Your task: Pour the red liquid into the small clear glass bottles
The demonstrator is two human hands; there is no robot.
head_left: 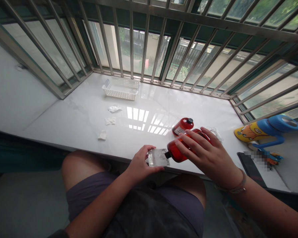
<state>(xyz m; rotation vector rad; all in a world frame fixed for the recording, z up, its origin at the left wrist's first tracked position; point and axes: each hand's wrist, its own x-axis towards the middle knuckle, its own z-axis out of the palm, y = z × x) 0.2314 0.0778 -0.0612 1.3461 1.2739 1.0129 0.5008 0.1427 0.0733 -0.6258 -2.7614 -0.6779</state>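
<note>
My left hand (139,162) curled round a clear box (159,158) at the counter's (136,140) near edge, my right hand (210,154) wrapped over a red bottle (176,152), tipped toward it, second bottle (182,126) just beyond.

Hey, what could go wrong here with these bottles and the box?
Anything leaving the tilted bottle might miss the box, since its black tip sits near the box's side. The box, in the left hand by the edge of the counter, could slip. The right hand might knock the other bottle close behind.
</note>
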